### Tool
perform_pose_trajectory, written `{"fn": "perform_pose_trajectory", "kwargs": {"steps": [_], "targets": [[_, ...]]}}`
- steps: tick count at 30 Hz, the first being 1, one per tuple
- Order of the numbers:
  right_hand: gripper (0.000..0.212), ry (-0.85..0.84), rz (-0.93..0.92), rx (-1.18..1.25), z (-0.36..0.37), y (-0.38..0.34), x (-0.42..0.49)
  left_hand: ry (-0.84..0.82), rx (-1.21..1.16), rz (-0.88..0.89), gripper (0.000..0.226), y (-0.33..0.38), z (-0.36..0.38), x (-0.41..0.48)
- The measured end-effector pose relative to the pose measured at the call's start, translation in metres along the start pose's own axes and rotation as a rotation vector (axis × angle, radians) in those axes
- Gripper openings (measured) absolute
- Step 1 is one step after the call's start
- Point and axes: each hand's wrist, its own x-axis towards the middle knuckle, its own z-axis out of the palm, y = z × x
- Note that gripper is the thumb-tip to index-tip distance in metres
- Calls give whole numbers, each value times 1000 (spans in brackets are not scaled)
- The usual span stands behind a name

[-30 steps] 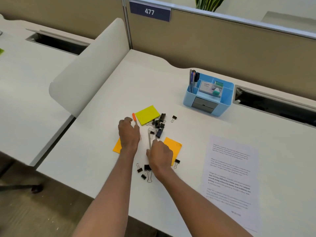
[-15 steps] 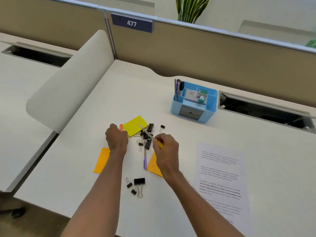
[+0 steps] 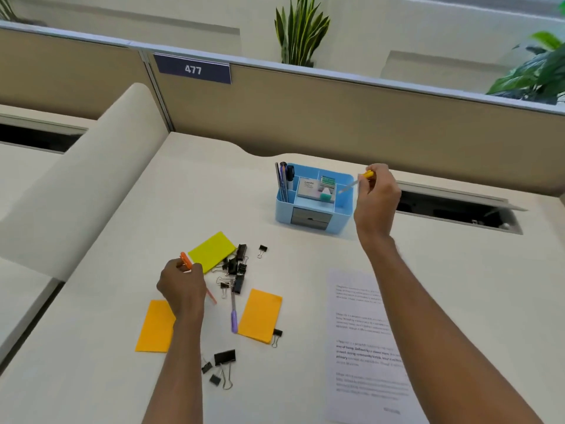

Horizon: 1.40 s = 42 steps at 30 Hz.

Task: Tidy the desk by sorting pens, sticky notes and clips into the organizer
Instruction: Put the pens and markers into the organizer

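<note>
On the left of the table [image 3: 122, 234] an orange sticky pad [image 3: 154, 327] lies flat, its right edge under the left forearm. The left hand [image 3: 182, 286] has its fingers curled round an orange pen [image 3: 186, 261], held just above the table beside a yellow-green sticky pad [image 3: 211, 251]. Just right of that, black binder clips [image 3: 237, 267] lie in a heap, with a purple pen [image 3: 234, 316] pointing out of it toward the near edge. A second orange pad [image 3: 260, 315] lies beside that pen, and more clips [image 3: 223, 361] sit nearer the edge. Farther back stands the blue organizer [image 3: 342, 218], pens [image 3: 284, 182] upright in its left compartment. The right hand [image 3: 377, 200] pinches a yellow-ended pen [image 3: 351, 185], its tip slanting over the organizer's right compartment. A printed sheet [image 3: 363, 347] lies at the right.
</note>
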Motion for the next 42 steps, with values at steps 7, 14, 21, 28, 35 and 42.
{"fn": "perform_pose_trajectory", "kwargs": {"steps": [7, 14, 21, 28, 35, 42], "targets": [[11, -243, 121, -118, 38, 36, 16, 12, -32, 67, 28, 15, -5, -7], [25, -387, 180, -137, 62, 50, 28, -34, -67, 205, 24, 36, 1, -14], [28, -397, 198, -109, 66, 54, 37, -187, -172, 347, 29, 76, 33, -41], [25, -339, 4, 158, 18, 25, -1, -385, -224, 547, 31, 117, 82, -84], [34, -548, -30, 351, -22, 21, -40, -491, -274, 602, 31, 142, 123, -124], [19, -279, -56, 341, -34, 29, 1, -485, -243, 588, 41, 152, 144, -145]]}}
